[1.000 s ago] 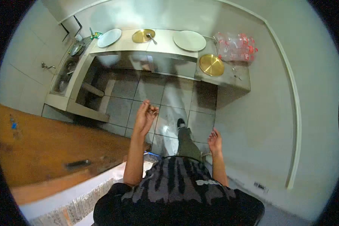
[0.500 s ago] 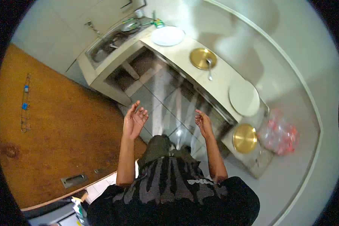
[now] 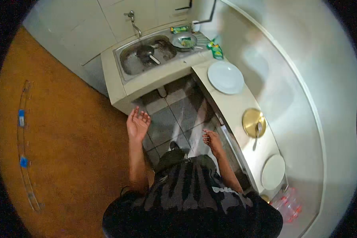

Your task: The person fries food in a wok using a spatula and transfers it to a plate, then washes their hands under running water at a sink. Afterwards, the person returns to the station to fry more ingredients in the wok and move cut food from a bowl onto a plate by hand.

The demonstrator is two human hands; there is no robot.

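At the far left, a brown wooden door (image 3: 79, 166) carries a wire rail (image 3: 23, 144) with blue pieces on it. Next comes the left hand (image 3: 138, 126), palm up, fingers and thumb spread apart, in mid-air below the sink (image 3: 154, 70). A tap (image 3: 136, 28) stands over the basin, where a dark pan (image 3: 144, 50) with a pale handle lies. On the sink's right end sits a metal bowl (image 3: 177, 43) with something green inside, a white cup (image 3: 195, 26) near it. The right hand (image 3: 212, 141) hangs over the floor just beside the counter (image 3: 238, 103), fingers half curled and apart from the thumb. Along that counter lie a green packet (image 3: 216, 50), a white plate (image 3: 226, 77), a gold plate (image 3: 250, 120) with a spoon (image 3: 259, 129) resting across its rim, and a second white plate (image 3: 273, 171). Clear bottles (image 3: 288, 206) with red caps are at the far end, partly hidden by the shoulder.
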